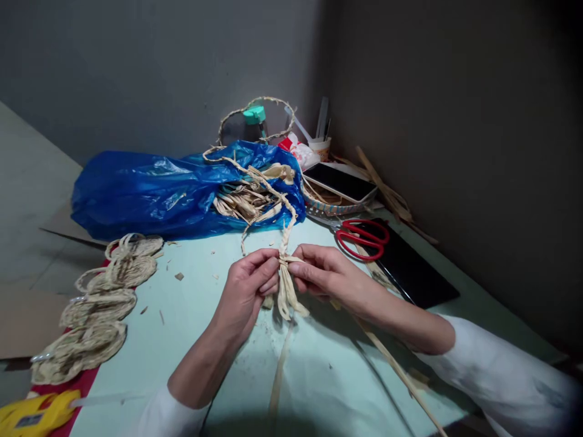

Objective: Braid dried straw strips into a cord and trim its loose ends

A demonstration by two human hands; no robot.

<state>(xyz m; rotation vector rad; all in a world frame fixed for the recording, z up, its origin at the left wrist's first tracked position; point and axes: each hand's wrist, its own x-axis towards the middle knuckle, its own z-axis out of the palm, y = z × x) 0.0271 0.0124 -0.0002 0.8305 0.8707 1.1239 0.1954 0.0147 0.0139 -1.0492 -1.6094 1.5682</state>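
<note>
A pale braided cord (283,243) of dried, husk-like plant strips runs from the blue bag down to between my hands. At its near end, loose strips (286,297) hang in a small fan. My left hand (252,279) is closed, pinching the braid from the left just above these loose ends. From the right, my right hand (325,273) pinches a strip that sticks out sideways from the braid. The fingertips of both hands are close together, and the strips between them are partly hidden. Farther back, the cord loops up past a green-capped container (254,115).
An open blue plastic bag (150,188) holds more dried strips. Red-handled scissors (362,240), a black tablet-like slab (410,267) and a phone (341,182) on a basket (328,209) lie right. Several woven soles (86,352) and a yellow glue gun (39,413) are left.
</note>
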